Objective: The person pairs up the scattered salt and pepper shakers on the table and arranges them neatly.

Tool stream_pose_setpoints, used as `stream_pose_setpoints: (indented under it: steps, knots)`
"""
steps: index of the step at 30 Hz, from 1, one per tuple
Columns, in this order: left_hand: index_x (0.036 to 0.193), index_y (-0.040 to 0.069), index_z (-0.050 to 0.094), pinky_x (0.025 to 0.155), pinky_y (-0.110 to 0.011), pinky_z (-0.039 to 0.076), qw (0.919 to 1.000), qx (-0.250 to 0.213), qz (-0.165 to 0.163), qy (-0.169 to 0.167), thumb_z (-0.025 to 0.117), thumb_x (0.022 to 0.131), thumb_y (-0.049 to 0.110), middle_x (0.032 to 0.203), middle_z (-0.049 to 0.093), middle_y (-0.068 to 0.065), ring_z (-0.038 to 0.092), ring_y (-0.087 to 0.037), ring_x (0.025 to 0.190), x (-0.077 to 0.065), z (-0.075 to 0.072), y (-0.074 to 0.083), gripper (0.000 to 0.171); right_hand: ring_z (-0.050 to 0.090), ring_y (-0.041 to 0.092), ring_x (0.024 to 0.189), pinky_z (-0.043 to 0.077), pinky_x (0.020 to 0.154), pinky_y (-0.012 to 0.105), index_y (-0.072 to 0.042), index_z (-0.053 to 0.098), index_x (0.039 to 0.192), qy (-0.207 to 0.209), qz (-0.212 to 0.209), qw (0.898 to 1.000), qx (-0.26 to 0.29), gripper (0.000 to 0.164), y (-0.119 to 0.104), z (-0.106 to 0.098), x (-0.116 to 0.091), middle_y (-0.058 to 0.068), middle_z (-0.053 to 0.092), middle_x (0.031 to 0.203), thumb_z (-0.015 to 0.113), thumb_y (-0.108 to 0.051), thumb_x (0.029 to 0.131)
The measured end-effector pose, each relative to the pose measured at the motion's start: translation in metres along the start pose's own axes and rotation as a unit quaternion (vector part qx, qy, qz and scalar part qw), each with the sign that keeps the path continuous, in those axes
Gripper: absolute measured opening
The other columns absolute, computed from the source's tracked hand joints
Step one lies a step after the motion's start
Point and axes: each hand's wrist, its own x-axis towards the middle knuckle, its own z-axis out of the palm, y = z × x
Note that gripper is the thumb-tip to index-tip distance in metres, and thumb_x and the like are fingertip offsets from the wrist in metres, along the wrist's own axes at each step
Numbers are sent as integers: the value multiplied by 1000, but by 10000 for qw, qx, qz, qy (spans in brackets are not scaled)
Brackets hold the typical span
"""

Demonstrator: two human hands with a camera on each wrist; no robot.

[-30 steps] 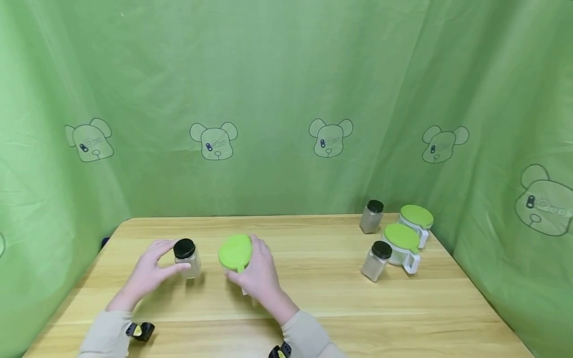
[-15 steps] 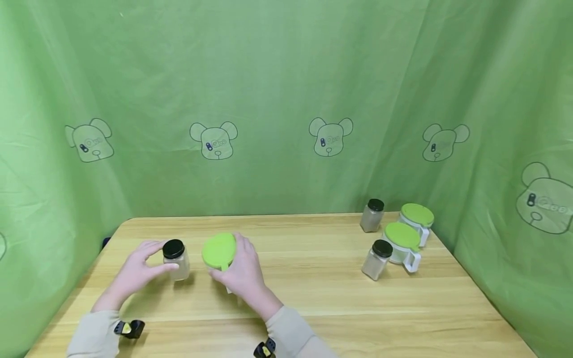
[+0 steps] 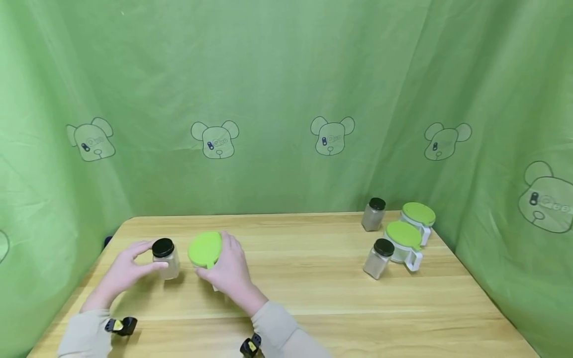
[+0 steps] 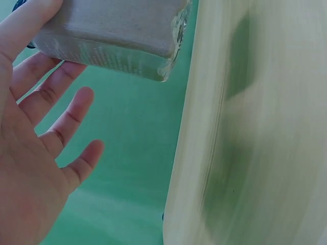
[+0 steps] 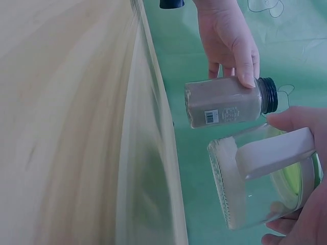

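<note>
My left hand (image 3: 123, 273) pinches a square spice jar (image 3: 167, 266) with a black screw lid between thumb and fingers. The jar is upright, filled with greyish-brown powder, and a barcode label shows in the right wrist view. Beside it, my right hand (image 3: 230, 271) grips a clear glass seasoning pot (image 5: 255, 199) around its green lid (image 3: 205, 248). Its white handle (image 5: 278, 153) points towards me, and a pale layer lies at the bottom. Both containers hang above the wooden table (image 3: 313, 293), side by side with a small gap. My left ring and little fingers stand free of the jar.
At the table's right back stand two more black-lidded spice jars, one at the rear (image 3: 373, 216) and one nearer (image 3: 377, 261). Two green-lidded pots, a front one (image 3: 403, 236) and a back one (image 3: 418, 214), stand beside them. A green curtain (image 3: 277, 179) encloses the table.
Both hands have moved left together, carrying the spice jar and the seasoning pot, still side by side. The containers at the right have stayed in place.
</note>
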Motion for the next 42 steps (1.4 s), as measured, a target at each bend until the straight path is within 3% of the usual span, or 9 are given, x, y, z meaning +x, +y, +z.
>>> stream_pose_setpoints:
  steps: [9, 12, 14, 16, 19, 20, 35, 42]
  knots:
    - [133, -5, 53, 104, -72, 26, 9999, -33, -59, 86, 79, 81, 25, 139, 47, -32, 38, -50, 129, -1, -9, -9, 66, 54, 20, 115, 51, 97, 41, -12, 38, 144, -118, 208, 9997, -58, 98, -10, 14, 3, 4, 55, 131, 87, -40, 64]
    - [130, -3, 57, 103, -70, 30, 9999, 1, 31, 155, 79, 80, 25, 136, 52, -29, 46, -15, 126, -2, -9, -12, 61, 54, 19, 117, 49, 99, 40, -12, 36, 146, -146, 284, 9995, -70, 101, -12, 20, 3, 5, 54, 133, 87, -42, 64]
    - [129, -2, 58, 103, -69, 30, 9999, 24, 24, 157, 79, 80, 25, 135, 53, -28, 46, -12, 123, -3, -9, -14, 60, 54, 21, 119, 48, 101, 41, -11, 35, 146, -134, 316, 9994, -21, 103, -14, 23, 3, 6, 53, 135, 87, -42, 64]
    - [130, -3, 57, 103, -70, 30, 9999, 17, -50, 100, 79, 81, 26, 137, 52, -30, 46, -14, 127, -4, -9, -15, 62, 53, 21, 121, 48, 103, 40, -10, 35, 147, -102, 342, 9994, -2, 103, -16, 27, 2, 6, 53, 137, 87, -42, 64]
    - [133, -6, 53, 104, -72, 27, 9997, 3, -249, -64, 78, 82, 27, 141, 45, -34, 36, -52, 132, -4, -11, -17, 66, 54, 21, 120, 48, 102, 38, -9, 36, 146, -8, 346, 9994, -18, 103, -18, 32, 1, 7, 54, 135, 87, -43, 64]
    - [134, -6, 51, 104, -72, 26, 9995, -12, -294, -114, 78, 82, 27, 142, 43, -35, 34, -55, 132, -4, -12, -18, 68, 54, 20, 119, 48, 102, 38, -10, 36, 146, 21, 354, 9994, -36, 102, -19, 33, 0, 6, 54, 134, 87, -43, 64]
    - [138, -3, 49, 104, -70, 29, 9983, -119, -443, -372, 75, 85, 29, 145, 41, -33, 37, -55, 131, -4, -12, -24, 67, 54, 24, 122, 47, 104, 39, -10, 39, 143, 379, 861, 9953, -227, 101, -20, 53, -2, 8, 55, 135, 87, -45, 61]
    - [138, -2, 49, 104, -69, 31, 9974, -121, -549, -444, 75, 85, 29, 145, 42, -32, 38, -56, 130, -5, -12, -26, 67, 54, 22, 119, 47, 102, 38, -10, 40, 141, 470, 902, 9947, -157, 99, -21, 63, -4, 7, 55, 131, 87, -45, 61]
